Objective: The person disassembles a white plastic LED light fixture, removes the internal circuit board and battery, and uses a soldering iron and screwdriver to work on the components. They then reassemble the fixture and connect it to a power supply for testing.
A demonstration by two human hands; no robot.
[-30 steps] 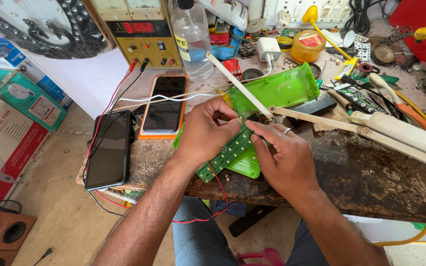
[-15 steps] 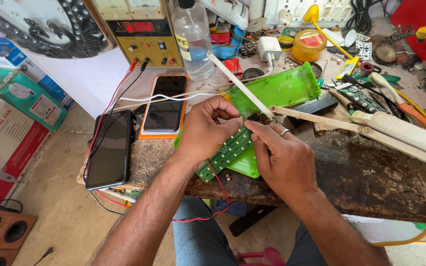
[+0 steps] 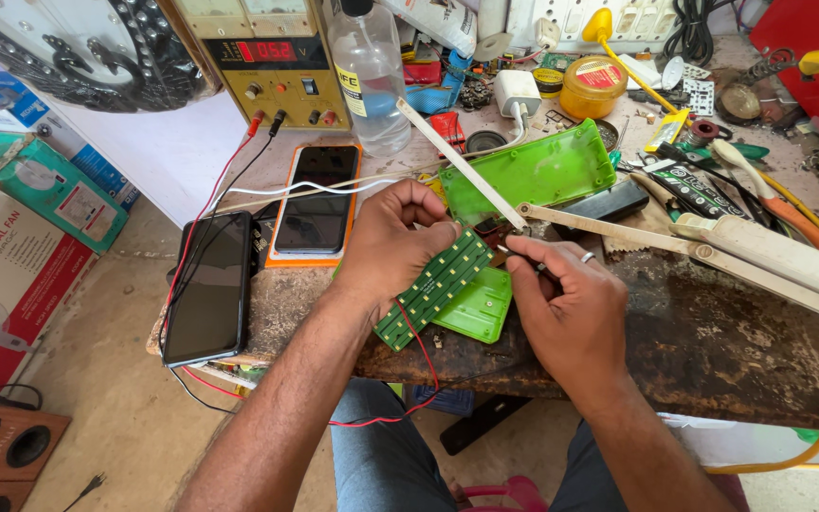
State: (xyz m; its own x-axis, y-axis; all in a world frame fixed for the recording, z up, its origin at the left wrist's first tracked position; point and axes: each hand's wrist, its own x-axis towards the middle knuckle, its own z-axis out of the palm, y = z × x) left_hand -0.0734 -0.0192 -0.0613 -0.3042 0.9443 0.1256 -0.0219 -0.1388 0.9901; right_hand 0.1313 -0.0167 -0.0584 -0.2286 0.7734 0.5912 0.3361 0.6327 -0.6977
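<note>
My left hand (image 3: 393,245) grips a long green circuit board (image 3: 435,287) covered in rows of solder points, holding it tilted over the workbench edge. A red wire (image 3: 419,356) hangs from the board toward my lap. My right hand (image 3: 566,305), a ring on one finger, pinches something small at the board's upper end; what it pinches is too small to tell. A green plastic casing half (image 3: 533,173) lies just behind the hands, and a smaller green cover (image 3: 479,308) sits under the board.
Two phones (image 3: 210,284) (image 3: 315,201) lie at the left. A power supply (image 3: 272,57) with red display and a clear bottle (image 3: 369,76) stand behind. A cream-coloured jointed arm (image 3: 713,251) crosses the right. Tools, a yellow tin (image 3: 593,87) and clutter fill the back; boxes (image 3: 11,246) sit on the floor.
Both hands stay at the green board; my right hand's fingers have shifted slightly at the board's upper end. Nothing else has moved.
</note>
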